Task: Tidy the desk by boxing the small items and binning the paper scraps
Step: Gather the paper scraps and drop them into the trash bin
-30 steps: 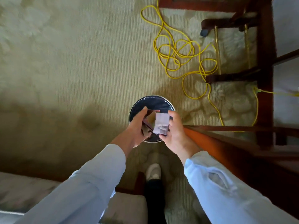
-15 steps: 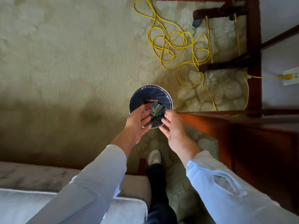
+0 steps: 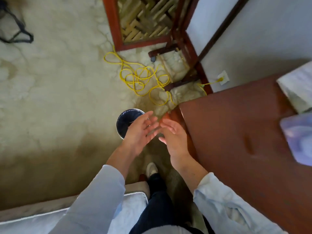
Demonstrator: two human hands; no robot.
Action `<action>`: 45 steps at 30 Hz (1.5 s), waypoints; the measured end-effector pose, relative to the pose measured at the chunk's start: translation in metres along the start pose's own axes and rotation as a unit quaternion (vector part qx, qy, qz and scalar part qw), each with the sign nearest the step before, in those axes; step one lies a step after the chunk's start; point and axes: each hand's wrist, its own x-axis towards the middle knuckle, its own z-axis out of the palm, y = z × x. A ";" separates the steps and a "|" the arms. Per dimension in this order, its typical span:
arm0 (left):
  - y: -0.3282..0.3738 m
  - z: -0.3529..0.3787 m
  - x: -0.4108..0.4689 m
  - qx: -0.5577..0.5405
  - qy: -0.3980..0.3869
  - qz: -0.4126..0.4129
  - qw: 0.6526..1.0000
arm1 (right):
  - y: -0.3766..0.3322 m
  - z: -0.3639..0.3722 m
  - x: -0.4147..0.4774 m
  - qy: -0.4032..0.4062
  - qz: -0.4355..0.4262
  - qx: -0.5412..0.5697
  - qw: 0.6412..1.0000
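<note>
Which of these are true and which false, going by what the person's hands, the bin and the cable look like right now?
1. The left hand pinches a paper scrap. False: its fingers are straight and it holds nothing.
2. The right hand is open and empty. True.
3. The bin stands on top of the desk. False: it stands on the carpet, beside the desk's corner.
4. A yellow cable lies in loose loops on the carpet beyond the bin. True.
</note>
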 end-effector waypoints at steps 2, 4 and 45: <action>-0.003 0.014 -0.024 0.019 -0.011 0.008 1.000 | -0.010 -0.022 -0.024 0.007 -0.039 0.005 0.999; -0.008 0.027 -0.046 0.033 -0.024 0.017 0.999 | -0.015 -0.047 -0.044 0.023 -0.066 0.021 0.997; -0.493 0.219 -0.315 0.525 -0.356 -0.120 0.764 | 0.231 -0.494 -0.399 0.465 -0.067 0.335 0.817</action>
